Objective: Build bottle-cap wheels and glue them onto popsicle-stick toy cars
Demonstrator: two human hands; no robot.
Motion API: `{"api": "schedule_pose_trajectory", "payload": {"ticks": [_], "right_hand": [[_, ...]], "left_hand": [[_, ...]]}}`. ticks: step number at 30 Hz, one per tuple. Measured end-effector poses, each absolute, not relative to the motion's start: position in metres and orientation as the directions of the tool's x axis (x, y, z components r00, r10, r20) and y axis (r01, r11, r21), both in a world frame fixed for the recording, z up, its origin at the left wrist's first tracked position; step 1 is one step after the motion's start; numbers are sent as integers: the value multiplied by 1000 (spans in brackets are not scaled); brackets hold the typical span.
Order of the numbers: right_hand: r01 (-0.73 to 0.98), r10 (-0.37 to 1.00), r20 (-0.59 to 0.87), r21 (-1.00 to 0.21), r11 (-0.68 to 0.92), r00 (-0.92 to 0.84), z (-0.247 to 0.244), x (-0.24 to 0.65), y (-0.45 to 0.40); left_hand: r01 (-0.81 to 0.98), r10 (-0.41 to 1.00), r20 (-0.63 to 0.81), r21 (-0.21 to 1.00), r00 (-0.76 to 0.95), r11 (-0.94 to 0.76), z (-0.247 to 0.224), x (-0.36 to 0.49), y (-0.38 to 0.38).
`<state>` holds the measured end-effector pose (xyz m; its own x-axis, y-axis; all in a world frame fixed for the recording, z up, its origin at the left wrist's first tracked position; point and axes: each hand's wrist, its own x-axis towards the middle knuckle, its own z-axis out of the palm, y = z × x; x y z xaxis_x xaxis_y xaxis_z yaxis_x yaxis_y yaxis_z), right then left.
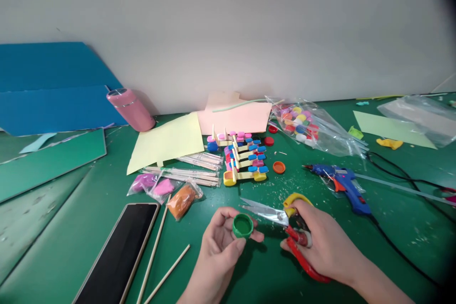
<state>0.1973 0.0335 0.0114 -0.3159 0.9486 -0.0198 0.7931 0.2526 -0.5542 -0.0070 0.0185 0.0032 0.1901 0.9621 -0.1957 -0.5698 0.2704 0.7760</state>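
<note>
Between the thumb and fingers of my left hand (223, 247) is a small green bottle cap (242, 226), its hollow side turned up toward me. My right hand (320, 242) grips a pair of scissors (270, 213) with one yellow and one red handle. The scissor blades are slightly parted and point left, just above and beyond the cap. Past my hands stands a row of small figures made of wooden sticks and coloured caps (245, 159). An orange cap (279, 167) lies to their right, with red caps (269, 141) behind it.
A blue glue gun (342, 183) with a trailing black cord lies at right. A bag of coloured caps (302, 123) sits behind. On the left are a phone (119, 251), wooden sticks (167, 273), bagged orange clay (183, 201), yellow paper (171, 140) and a pink bottle (131, 109).
</note>
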Motion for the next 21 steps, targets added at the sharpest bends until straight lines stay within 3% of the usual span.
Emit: {"api": "schedule_pose_trajectory", "payload": {"ticks": [7, 21], "right_hand": [[831, 925, -45, -457, 317, -377, 22, 207, 37], [872, 916, -71, -346, 347, -394, 26, 214, 34]], "left_hand": [[-684, 883, -149, 580, 446, 443, 1, -18, 20], [-747, 877, -29, 511, 480, 426, -6, -20, 19]]}}
